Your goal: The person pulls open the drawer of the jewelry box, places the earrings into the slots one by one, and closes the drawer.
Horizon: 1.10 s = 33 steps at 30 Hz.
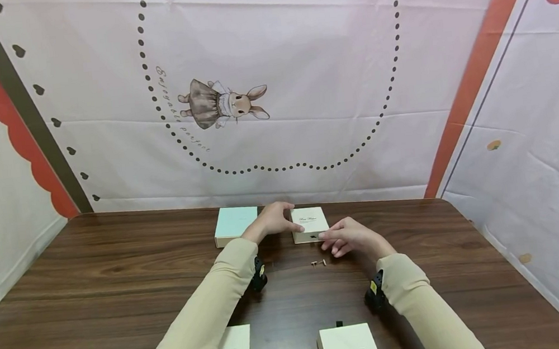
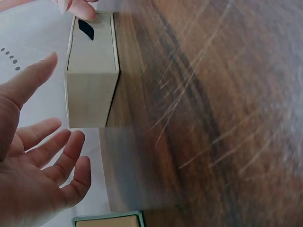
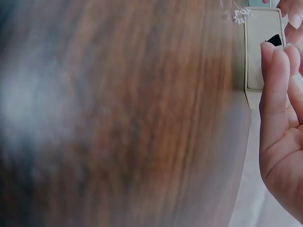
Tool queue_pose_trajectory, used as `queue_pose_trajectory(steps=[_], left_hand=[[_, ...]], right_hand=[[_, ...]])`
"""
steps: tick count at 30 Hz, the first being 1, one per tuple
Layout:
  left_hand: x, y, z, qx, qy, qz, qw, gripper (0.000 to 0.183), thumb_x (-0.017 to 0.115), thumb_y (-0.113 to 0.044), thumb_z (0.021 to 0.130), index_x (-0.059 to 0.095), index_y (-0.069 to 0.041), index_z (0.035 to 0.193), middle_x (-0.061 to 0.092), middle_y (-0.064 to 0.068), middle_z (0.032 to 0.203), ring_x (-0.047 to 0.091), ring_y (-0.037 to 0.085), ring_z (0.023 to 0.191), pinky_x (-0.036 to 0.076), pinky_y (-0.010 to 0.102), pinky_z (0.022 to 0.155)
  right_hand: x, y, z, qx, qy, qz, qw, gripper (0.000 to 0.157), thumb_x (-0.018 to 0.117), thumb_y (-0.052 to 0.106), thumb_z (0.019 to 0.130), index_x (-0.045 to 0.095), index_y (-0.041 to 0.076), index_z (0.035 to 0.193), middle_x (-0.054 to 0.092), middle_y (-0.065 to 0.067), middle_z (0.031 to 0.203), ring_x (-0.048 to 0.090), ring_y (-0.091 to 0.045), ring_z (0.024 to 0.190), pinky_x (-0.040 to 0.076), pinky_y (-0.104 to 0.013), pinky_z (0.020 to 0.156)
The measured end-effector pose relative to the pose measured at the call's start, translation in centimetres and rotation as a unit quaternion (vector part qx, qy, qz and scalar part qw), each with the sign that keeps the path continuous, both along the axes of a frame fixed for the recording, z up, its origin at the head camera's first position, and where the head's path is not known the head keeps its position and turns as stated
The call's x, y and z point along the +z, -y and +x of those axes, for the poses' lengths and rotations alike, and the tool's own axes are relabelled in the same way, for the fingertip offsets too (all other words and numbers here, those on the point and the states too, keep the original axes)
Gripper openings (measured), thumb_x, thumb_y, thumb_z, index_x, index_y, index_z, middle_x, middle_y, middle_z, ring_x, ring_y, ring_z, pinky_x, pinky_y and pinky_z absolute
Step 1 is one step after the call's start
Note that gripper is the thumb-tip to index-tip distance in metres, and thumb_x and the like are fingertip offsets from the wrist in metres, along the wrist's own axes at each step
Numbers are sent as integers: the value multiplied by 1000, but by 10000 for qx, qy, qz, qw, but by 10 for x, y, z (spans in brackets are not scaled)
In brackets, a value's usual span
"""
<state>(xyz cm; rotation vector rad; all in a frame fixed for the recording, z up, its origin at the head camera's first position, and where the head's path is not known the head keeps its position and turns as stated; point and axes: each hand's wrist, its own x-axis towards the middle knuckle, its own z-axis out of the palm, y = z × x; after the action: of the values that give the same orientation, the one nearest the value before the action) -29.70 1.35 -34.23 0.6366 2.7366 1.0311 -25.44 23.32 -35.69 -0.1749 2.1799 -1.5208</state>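
A small cream jewelry box with dark script on its lid sits near the table's back edge. Its front has a black pull tab. My left hand is at the box's left side, thumb and fingers spread around its corner; in the left wrist view they stand apart from it. By the front right corner is my right hand, its fingertips close to the tab without pinching it; whether they touch the box is unclear. Two tiny earrings lie in front; a white flower-shaped piece shows in the right wrist view.
To the left of my left hand is a mint-green box. Near the front edge lie two more cream boxes, one partly under my left sleeve, the other with a black tab. A printed cloth hangs behind the table.
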Motion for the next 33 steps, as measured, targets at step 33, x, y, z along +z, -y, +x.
queue_pose_trajectory(steps=[33], left_hand=[[-7,0,-2,-140,194,-204,9995,75,74,-35,75,41,-9,137,40,9,140,34,25,129,33,39,102]], right_hand=[[-4,20,-2,-466,156,464,9977,21,59,6,83,66,-11,95,64,-3,59,47,-3,40,45,-19,44]])
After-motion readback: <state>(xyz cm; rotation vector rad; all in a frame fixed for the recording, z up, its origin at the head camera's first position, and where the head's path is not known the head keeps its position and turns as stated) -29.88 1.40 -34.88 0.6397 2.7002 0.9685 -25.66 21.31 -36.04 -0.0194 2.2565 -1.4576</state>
